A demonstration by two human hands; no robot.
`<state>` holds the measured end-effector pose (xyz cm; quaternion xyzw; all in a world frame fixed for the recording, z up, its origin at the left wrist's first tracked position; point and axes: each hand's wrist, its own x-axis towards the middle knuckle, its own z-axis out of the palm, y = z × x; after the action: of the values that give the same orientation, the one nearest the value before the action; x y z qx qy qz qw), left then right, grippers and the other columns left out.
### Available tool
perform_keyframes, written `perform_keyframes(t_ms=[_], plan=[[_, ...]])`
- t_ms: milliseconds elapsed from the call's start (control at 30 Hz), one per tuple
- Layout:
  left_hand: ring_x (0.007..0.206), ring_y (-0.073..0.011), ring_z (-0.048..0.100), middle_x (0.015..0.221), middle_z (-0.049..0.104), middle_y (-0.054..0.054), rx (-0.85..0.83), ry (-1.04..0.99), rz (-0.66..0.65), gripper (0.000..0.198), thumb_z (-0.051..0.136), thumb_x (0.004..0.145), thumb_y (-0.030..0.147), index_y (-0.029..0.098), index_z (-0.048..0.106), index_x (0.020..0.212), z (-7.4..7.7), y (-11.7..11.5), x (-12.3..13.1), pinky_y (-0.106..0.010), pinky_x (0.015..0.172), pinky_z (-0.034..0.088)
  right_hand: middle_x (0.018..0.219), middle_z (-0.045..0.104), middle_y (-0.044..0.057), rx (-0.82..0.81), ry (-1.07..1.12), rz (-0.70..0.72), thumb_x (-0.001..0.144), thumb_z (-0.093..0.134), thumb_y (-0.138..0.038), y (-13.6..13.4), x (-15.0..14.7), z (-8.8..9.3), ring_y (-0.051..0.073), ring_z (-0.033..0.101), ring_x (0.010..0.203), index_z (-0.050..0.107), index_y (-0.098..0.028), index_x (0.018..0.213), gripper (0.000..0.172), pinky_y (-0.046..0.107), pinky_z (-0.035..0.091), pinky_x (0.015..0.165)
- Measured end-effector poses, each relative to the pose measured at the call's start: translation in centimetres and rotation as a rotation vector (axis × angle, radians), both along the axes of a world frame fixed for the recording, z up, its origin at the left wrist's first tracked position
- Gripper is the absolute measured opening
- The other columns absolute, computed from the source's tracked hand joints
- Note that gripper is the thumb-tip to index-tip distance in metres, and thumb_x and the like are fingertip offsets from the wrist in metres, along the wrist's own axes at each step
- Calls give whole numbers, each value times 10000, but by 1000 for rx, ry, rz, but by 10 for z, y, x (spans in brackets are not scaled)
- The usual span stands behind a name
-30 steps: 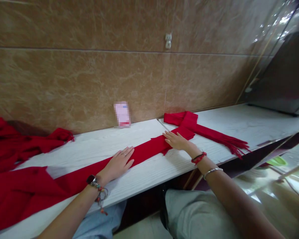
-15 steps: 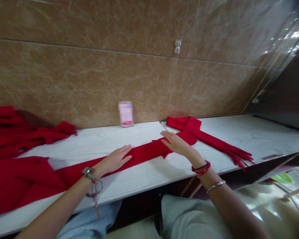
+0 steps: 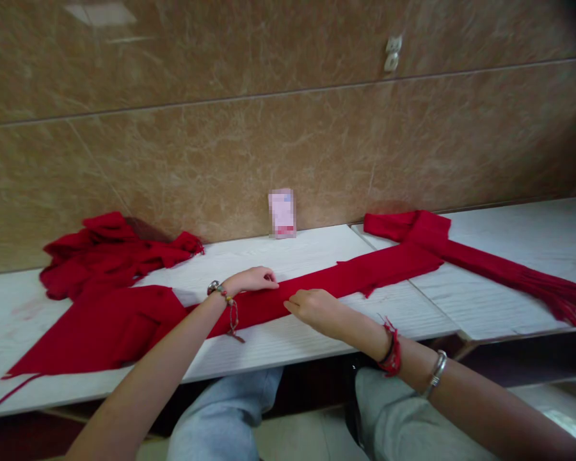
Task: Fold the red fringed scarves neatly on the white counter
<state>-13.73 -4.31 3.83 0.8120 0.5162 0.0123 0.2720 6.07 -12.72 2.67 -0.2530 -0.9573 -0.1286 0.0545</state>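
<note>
A long red scarf point(image 3: 336, 278), laid as a flat strip, runs across the white wood-grain counter, with fringe at its right end. My left hand point(image 3: 254, 279) is at the strip's far edge, its fingers curled and closed on the cloth. Opposite it, my right hand point(image 3: 314, 310) has its fingers pressed together at the near side of the same strip. A small gap lies between the two sets of fingertips. To the left, the red cloth widens into a loose, rumpled part point(image 3: 110, 326). Exactly what each fingertip pinches is partly hidden.
A crumpled red cloth point(image 3: 110, 250) lies at the back left by the brown tiled wall point(image 3: 196, 160). A small pink-and-white card or packet, blurred, point(image 3: 282, 213) leans against the wall. A seam crosses the counter point(image 3: 499, 307) on the right. A small white fixture point(image 3: 392, 54) is on the wall.
Both hands lay flat and spread on the strip; now they are closer together, with fingers curled in at its edges. The view has shifted left, so the things appear farther right.
</note>
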Motion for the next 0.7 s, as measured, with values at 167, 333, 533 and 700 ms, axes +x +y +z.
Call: perform_keyframes(t_ms=[167, 333, 533, 700], plan=[[594, -117, 455, 666, 579, -6, -4, -31, -22, 276, 561, 668, 352, 121, 624, 806, -1, 10, 14, -211, 519, 326, 910, 635, 97, -21, 20, -45, 824, 445, -31, 1, 1, -2, 174, 583, 841, 588, -107, 969, 217, 269, 475, 689], [549, -106, 428, 588, 559, 16, -38, -50, -55, 234, 566, 654, 343, 131, 632, 727, 0, 14, 20, -210, 501, 310, 949, 635, 98, -33, 74, -21, 831, 422, -27, 3, 9, -3, 160, 586, 880, 579, -126, 1027, 270, 266, 475, 735], [583, -114, 457, 644, 598, 7, -53, -58, -56, 263, 564, 641, 309, 132, 647, 818, 1, 16, 21, -208, 519, 326, 992, 636, 87, 9, 21, -20, 834, 407, -15, 2, 23, 5, 146, 600, 873, 532, -169, 1130, 357, 240, 477, 705], [566, -104, 435, 609, 575, 20, -70, -46, -63, 213, 561, 641, 302, 139, 643, 750, -1, 20, 22, -205, 522, 321, 928, 642, 89, 61, -21, -63, 843, 449, -62, 5, 17, 3, 185, 590, 868, 531, -153, 1122, 304, 272, 467, 666]])
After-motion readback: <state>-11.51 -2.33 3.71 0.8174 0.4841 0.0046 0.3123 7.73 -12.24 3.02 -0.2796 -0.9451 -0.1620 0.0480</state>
